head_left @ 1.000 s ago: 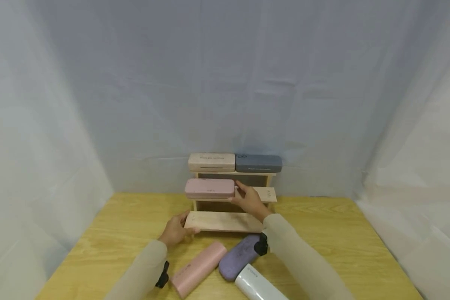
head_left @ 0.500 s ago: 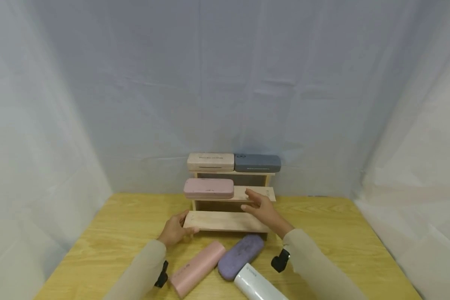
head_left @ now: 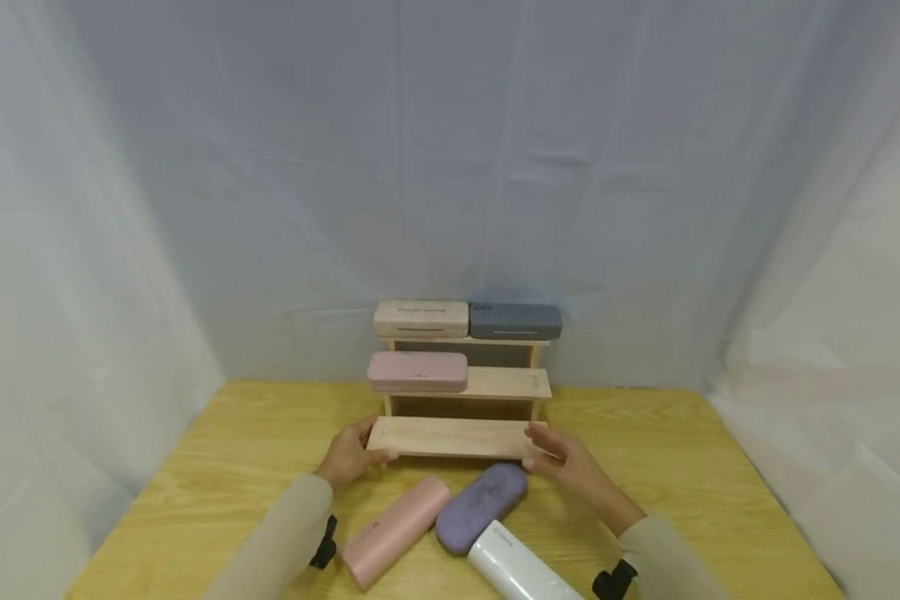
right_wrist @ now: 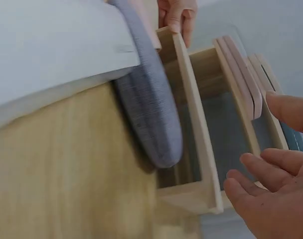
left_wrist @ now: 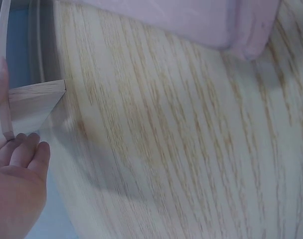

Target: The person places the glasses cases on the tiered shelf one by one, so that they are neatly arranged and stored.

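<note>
A three-step wooden display rack (head_left: pixel 450 437) stands on the table, and my left hand (head_left: pixel 348 454) holds the left end of its lowest board. In the left wrist view the fingers (left_wrist: pixel 29 154) meet that board's edge. My right hand (head_left: pixel 573 471) is at the board's right end, fingers spread and holding nothing, as the right wrist view shows. On the middle step, at the left, lies a light pink glasses case (head_left: pixel 417 371). The top step bears a beige glasses case (head_left: pixel 422 319) and a blue-grey glasses case (head_left: pixel 515 321) side by side.
In front of the rack lie a shiny pink case (head_left: pixel 395 533), a purple oval case (head_left: pixel 482 508) and a white case (head_left: pixel 525 567), close together on the wooden table (head_left: pixel 682 483). Pale cloth (head_left: pixel 450 167) hangs behind and on both sides.
My right hand has left the light pink case on the middle step and moved down and right to the lowest board's right end. My left hand has stayed at the left end.
</note>
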Demonstrator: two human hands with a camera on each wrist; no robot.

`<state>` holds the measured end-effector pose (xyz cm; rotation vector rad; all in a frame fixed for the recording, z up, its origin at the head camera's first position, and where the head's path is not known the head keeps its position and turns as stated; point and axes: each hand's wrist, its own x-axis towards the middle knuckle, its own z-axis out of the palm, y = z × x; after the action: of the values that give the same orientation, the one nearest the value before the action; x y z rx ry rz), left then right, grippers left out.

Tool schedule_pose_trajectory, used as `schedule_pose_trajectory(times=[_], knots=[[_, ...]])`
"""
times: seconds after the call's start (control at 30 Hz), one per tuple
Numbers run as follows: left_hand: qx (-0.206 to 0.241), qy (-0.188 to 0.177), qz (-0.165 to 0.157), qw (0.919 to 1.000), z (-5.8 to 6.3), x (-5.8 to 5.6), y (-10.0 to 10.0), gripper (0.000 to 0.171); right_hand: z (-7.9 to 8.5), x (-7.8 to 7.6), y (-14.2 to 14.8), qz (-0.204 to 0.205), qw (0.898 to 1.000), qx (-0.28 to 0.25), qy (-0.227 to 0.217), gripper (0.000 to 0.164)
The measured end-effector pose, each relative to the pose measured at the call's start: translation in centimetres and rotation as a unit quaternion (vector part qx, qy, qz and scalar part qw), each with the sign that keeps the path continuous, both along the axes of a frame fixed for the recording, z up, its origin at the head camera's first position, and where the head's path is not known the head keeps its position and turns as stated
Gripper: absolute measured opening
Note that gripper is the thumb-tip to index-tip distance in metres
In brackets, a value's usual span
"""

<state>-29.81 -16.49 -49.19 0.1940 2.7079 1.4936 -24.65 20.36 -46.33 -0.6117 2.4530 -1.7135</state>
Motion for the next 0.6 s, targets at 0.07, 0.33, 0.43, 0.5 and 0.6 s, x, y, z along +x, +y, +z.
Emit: schedule_pose_trajectory(times=[0.07,0.33,0.43,0.5,0.6], knots=[[0.001,-0.001,-0.001,1.0000,0.0,-0.1,0.0,0.084,-0.6,1.0,0.8,0.007,1.000,0.000,-0.010,0.062],[0.012,-0.010,0.001,0.9999,-0.2,-0.2,0.1,0.085,-3.4,5.8,2.8,0.025,0.998,-0.002,-0.052,0.059],[0.020,-0.011,0.001,0.9997,-0.1,-0.1,0.1,0.085,-4.4,7.6,3.2,0.041,0.996,0.012,-0.073,0.061],[0.025,-0.013,0.000,0.9996,-0.1,-0.1,0.1,0.085,-4.9,8.6,3.4,0.055,0.994,0.009,-0.096,0.062],[0.028,-0.013,-0.001,0.9995,-0.2,-0.2,0.1,0.085,-5.5,9.6,3.8,0.082,0.987,-0.024,-0.138,0.066]])
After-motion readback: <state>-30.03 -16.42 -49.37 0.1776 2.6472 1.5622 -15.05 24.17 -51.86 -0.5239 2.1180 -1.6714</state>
